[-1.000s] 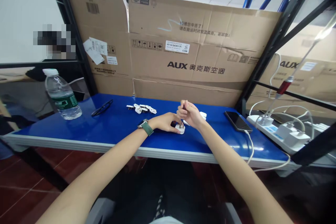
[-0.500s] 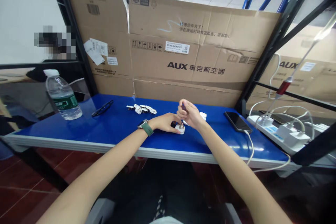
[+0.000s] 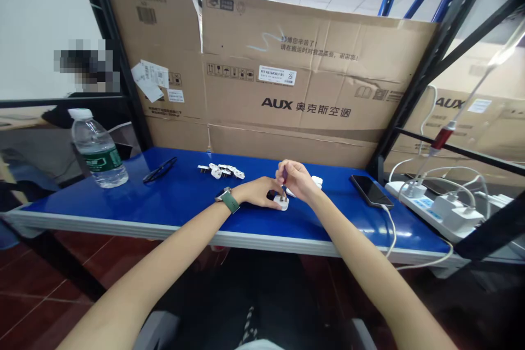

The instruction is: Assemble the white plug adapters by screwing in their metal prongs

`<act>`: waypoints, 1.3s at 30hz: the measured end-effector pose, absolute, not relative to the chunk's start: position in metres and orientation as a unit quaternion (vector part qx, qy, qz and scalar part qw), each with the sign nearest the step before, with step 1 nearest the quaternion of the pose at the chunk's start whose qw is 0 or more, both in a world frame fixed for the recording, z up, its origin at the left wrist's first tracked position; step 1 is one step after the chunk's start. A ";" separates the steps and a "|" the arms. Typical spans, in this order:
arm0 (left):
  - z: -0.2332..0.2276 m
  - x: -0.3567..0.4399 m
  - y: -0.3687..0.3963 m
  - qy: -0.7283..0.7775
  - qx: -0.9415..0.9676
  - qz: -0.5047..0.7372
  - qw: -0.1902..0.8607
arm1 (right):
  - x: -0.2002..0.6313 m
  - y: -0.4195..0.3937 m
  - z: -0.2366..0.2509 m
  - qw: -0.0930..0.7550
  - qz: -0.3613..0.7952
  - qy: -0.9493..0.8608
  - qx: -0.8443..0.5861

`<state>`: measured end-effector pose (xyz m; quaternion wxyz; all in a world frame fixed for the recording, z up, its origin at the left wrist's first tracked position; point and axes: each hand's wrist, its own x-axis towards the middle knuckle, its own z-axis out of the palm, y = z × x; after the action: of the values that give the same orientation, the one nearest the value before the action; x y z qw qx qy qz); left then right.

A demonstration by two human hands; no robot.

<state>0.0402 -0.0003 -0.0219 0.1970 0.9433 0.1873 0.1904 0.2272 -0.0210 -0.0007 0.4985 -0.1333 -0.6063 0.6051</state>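
A small white plug (image 3: 282, 202) lies on the blue table (image 3: 184, 197), prongs up. My left hand (image 3: 257, 191), with a green watch on its wrist, pins the plug down with its fingertips. Just above the plug, my right hand (image 3: 295, 179) is closed around a small screwdriver (image 3: 284, 177) held upright, its tip down at the plug. Another white plug part (image 3: 316, 180) peeks out behind my right hand. Farther back on the table lies a small heap of white plugs (image 3: 221, 170).
A water bottle (image 3: 97, 149) and black glasses (image 3: 159, 169) lie at the left. A phone (image 3: 371, 190) with a cable and a white power strip (image 3: 435, 210) with chargers sit at the right. Cardboard boxes (image 3: 295, 76) wall off the back. A person sits far left.
My right hand with the screwdriver has dropped slightly toward the plug. My left hand stays put on the plug.
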 end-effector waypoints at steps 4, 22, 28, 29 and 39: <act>-0.023 0.040 0.001 0.197 0.942 0.191 0.194 | 0.228 -0.022 0.001 0.479 0.627 -0.600 -0.130; -0.020 0.040 -0.001 0.184 0.943 0.195 0.198 | 0.228 -0.023 0.002 0.485 0.651 -0.571 -0.119; -0.017 0.040 -0.003 0.187 0.945 0.190 0.192 | 0.228 -0.023 0.002 0.492 0.665 -0.552 -0.108; -0.018 0.040 -0.002 0.189 0.945 0.190 0.189 | 0.228 -0.023 0.001 0.502 0.651 -0.559 -0.107; -0.023 0.039 0.002 0.178 0.943 0.202 0.198 | 0.229 -0.016 -0.003 0.507 0.632 -0.573 -0.123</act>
<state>0.0393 0.0021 -0.0228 0.1976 0.9425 0.1780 0.2022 0.2286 -0.0161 -0.0025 0.5067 -0.1232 -0.5730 0.6322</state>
